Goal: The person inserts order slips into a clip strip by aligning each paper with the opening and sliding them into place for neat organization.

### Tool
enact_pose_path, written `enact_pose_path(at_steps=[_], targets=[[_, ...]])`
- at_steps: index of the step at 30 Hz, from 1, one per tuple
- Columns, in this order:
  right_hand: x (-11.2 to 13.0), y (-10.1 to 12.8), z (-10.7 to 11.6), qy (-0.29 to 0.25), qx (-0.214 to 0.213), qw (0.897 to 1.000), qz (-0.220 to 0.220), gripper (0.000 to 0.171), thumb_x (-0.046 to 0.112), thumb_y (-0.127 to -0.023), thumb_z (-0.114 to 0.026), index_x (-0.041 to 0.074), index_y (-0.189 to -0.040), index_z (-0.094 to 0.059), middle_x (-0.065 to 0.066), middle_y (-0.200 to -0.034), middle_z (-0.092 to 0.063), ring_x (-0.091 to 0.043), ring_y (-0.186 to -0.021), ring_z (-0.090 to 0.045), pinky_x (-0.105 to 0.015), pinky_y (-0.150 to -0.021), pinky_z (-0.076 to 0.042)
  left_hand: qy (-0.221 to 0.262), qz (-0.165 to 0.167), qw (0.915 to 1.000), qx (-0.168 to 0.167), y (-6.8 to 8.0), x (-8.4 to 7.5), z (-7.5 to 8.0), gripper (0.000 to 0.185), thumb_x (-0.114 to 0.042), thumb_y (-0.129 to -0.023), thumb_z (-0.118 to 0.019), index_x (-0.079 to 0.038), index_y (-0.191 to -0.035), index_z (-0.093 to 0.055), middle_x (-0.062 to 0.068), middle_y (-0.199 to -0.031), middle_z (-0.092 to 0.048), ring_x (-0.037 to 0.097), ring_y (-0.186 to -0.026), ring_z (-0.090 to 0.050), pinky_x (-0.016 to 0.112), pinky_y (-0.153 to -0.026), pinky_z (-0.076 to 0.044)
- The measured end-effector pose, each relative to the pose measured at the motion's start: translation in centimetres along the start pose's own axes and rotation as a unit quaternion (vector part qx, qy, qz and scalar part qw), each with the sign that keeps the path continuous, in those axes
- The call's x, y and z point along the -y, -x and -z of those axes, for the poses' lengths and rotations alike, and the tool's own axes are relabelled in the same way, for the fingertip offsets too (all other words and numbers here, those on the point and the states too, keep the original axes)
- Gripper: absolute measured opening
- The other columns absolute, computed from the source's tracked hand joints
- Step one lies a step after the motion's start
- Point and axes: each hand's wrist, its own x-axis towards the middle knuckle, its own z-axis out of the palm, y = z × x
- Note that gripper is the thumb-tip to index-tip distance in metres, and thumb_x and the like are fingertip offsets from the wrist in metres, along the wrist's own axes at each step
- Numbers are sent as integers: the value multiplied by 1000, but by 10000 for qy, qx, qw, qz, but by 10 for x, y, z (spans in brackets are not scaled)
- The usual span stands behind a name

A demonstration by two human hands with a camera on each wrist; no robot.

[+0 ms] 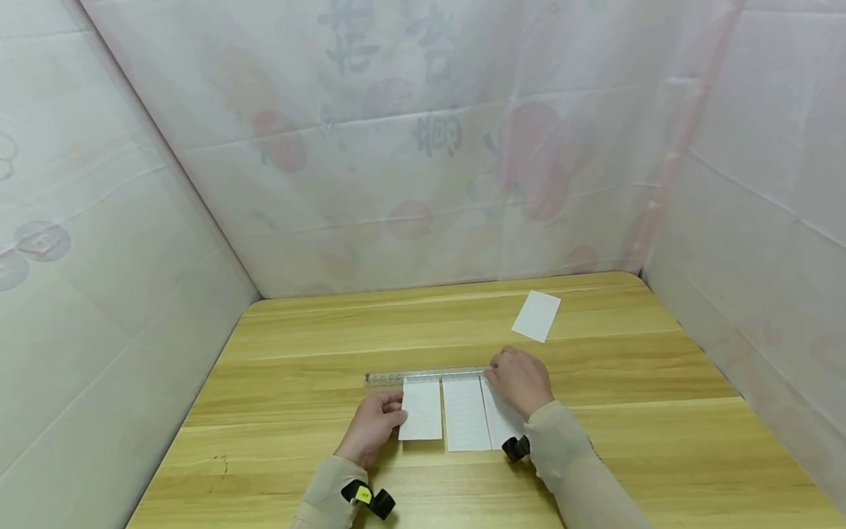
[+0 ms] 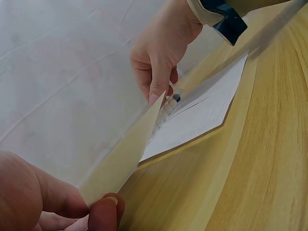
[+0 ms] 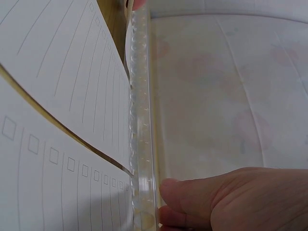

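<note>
A wooden worktop (image 1: 317, 345) is sitting inside pale printed fabric walls (image 1: 410, 147), and it is carrying everything here; near its front edge three lined sheets are lying side by side, their top edges running along a clear plastic binder spine (image 1: 426, 378); the middle sheet (image 1: 465, 413) and the right sheet (image 1: 500, 420) are lying flat, while a separate white card (image 1: 537, 316) is resting well apart toward the far right; the left hand (image 1: 371, 428) is pinching the left sheet (image 1: 421, 408) between thumb and fingers at its lower left edge, its grip closing narrowly on the paper, and the left wrist view is showing that sheet lifting up off the wood; the right hand (image 1: 520, 380) is curling over the right end of the spine, fingers bent down onto it and thumb tucked against its side in the right wrist view, so its grip is holding the spine in place; judging from this, the step in hand is lining the sheet's punched edge up with the spine's rings, and doing it well is likely calling for the right hand to be pinning the spine steady while the left is keeping the paper taut and square, easing it in without creasing or dragging the neighbouring sheets.
</note>
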Motion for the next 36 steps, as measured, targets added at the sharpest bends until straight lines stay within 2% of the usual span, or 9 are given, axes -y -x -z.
enact_pose_path(at_steps=[17,30,33,36], targets=[[-1,0,0,-55,19,10000,-42,17,23,-86,-68,9,-89,-77,-4,-87,-67,-23,-78,-64,-40,-65,-52,-272,-36,9996,-18,2,-3,-2,45,5,-88,-60,18,-130,-46,16,-100,-59,18,-85,-54,30,-73,-51],[-2,0,-1,-96,-41,9999,-35,16,23,-86,-68,10,-88,-77,-4,-87,-67,-23,-77,-64,-39,-64,-51,-422,-102,9991,-8,1,0,-2,45,3,-90,-60,17,-130,-47,15,-100,-60,18,-85,-55,30,-71,-51],[-3,0,-1,-123,-8,9999,-39,17,23,-87,-67,10,-88,-77,-4,-87,-67,-24,-78,-64,-40,-65,-52,-969,-292,9949,-26,1,-3,1,45,1,-89,-62,14,-130,-49,12,-97,-62,16,-81,-57,29,-66,-52],[-3,1,-1,-141,43,9999,-40,18,24,-87,-67,9,-89,-77,-5,-88,-67,-25,-79,-64,-40,-66,-52,-1840,-603,9810,-118,1,-8,7,47,-5,-89,-65,12,-131,-50,9,-97,-62,16,-82,-57,29,-66,-52]])
